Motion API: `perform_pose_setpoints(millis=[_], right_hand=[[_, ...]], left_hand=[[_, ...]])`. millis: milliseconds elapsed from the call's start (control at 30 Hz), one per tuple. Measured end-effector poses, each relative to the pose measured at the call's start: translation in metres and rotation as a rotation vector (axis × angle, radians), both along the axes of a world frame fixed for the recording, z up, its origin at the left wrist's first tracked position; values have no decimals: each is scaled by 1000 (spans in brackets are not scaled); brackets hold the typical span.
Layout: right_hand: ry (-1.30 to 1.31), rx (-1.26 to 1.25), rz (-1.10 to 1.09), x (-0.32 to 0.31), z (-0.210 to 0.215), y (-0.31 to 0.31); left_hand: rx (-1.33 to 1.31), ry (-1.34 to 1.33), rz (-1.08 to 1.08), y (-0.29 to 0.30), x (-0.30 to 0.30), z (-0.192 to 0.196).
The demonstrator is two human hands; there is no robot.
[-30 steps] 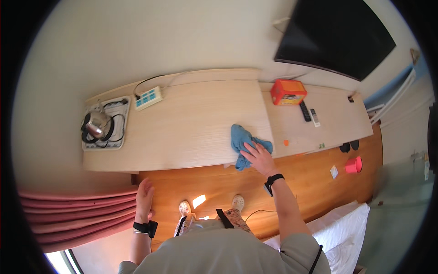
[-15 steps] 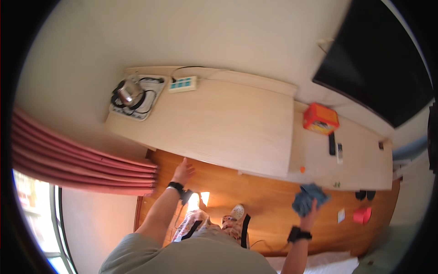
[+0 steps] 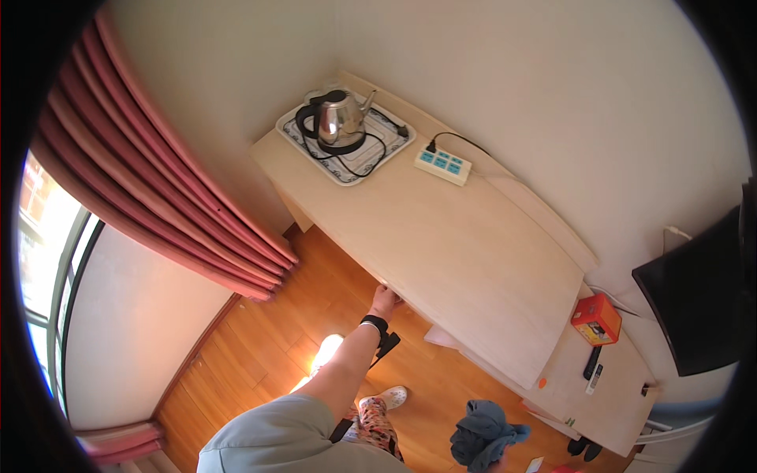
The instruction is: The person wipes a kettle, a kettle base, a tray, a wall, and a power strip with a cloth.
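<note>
My left hand (image 3: 385, 300) is at the front edge of the pale wooden desk (image 3: 441, 252), its fingers curled against the edge and partly hidden by it. A dark band circles that wrist. Low in the view, a crumpled blue-grey cloth (image 3: 482, 433) hangs bunched in my right hand (image 3: 498, 463). Most of that hand lies behind the cloth and past the lower rim. What fabric item the cloth is, I cannot tell.
On the desk stand a tray (image 3: 347, 175) with a steel kettle (image 3: 341, 122) and a power strip (image 3: 443, 165). A lower surface holds a red-orange box (image 3: 597, 319) and remotes (image 3: 593, 370). A television (image 3: 694, 296) hangs right; pink curtains (image 3: 173, 189) hang left.
The view has turned left, toward the kettle and curtains. My left hand has gone from open, short of the desk, to curled at its front edge. The cloth is still in my right hand.
</note>
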State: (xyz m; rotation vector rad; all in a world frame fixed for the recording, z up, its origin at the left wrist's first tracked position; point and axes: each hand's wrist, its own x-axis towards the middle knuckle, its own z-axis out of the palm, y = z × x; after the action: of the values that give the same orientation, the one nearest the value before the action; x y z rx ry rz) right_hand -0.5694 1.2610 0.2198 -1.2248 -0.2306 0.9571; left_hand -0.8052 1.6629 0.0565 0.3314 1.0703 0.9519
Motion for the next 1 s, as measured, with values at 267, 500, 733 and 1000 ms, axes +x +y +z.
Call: perform_pose_setpoints(millis=[267,500,733,1000], right_hand=[[-109,-123,260,-52,47,102],[-1031,-58,1014,-120,19,241],[-1604,-117,1333,-160,-65,275],[-1643,132,1459,-302,-63,404]], left_hand=[[-56,39,-76,-70,-61,6],[-201,70,-146,-119,-108,6],[-63,-198,167,-72,-178,-3],[-50,-178,137,-74,-186,-11]])
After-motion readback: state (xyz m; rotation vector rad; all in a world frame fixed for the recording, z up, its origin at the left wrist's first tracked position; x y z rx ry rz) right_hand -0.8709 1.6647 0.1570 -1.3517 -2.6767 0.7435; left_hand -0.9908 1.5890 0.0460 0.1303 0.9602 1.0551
